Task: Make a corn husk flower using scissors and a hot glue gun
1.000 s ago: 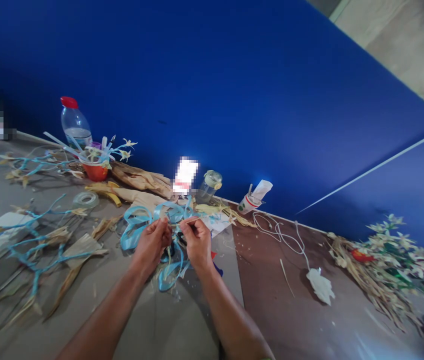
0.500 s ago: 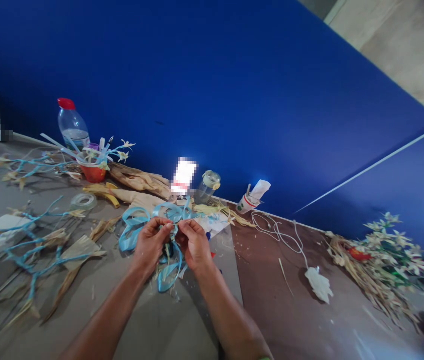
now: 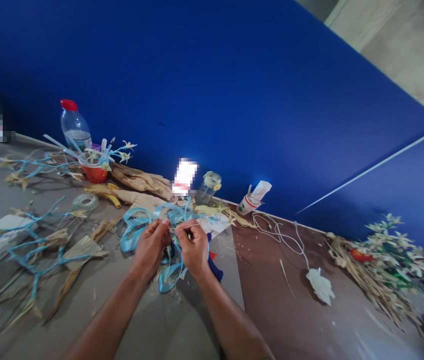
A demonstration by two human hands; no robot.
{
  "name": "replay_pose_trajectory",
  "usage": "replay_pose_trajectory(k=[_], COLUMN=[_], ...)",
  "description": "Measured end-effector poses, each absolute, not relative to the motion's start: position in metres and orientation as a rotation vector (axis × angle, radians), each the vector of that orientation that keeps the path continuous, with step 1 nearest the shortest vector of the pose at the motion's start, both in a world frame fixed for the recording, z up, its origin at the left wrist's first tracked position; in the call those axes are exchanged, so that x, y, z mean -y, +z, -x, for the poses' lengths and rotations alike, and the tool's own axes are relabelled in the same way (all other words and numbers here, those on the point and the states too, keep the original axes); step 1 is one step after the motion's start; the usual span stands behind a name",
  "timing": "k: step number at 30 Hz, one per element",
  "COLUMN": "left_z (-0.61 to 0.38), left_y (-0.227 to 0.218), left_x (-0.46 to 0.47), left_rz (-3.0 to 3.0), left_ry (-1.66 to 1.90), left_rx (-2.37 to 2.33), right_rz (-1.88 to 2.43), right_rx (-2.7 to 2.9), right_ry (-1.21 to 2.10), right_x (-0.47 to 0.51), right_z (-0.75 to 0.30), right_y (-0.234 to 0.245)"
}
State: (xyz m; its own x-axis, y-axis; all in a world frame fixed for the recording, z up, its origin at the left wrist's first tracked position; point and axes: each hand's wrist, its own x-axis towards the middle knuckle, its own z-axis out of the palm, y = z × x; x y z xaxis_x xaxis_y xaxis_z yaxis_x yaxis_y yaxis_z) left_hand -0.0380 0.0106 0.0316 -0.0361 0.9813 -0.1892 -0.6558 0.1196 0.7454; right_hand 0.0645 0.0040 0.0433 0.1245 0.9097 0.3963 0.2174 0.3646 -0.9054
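Note:
My left hand point(image 3: 152, 246) and my right hand point(image 3: 193, 246) are side by side above the table, both with fingers pinched together on a thin pale strip point(image 3: 185, 226) that runs between them. Under and behind the hands lies a loose tangle of light blue ribbon point(image 3: 137, 226). Dried husk pieces lie around it. What else the fingers hold is too small to make out.
A water bottle with a red cap point(image 3: 74, 126), an orange cup of blue stems point(image 3: 95, 170), a tape roll point(image 3: 85, 201), a glass jar point(image 3: 209, 186), a paper cup point(image 3: 248, 202), a white cable point(image 3: 283, 235), blue-wrapped branches point(image 3: 35, 250) and a heap of straw flowers point(image 3: 388, 265) lie along the blue wall.
My hands stay close together at the ribbon, with small finger shifts. The right hand has lifted slightly and the pale strip now sticks out to the right again.

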Motion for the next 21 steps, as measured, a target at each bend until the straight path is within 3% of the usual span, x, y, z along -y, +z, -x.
replay_pose_trajectory(k=[9, 21], left_z=[0.043, 0.039], left_y=[0.034, 0.032], left_x=[-0.012, -0.013], left_rz=[-0.323, -0.501], left_ry=[1.392, 1.449], left_rx=[-0.731, -0.761], right_rz=[1.182, 1.239], right_rx=[1.391, 1.366], right_ry=[0.756, 0.78], right_x=[-0.005, -0.007], right_z=[-0.059, -0.064], right_y=[0.033, 0.035])
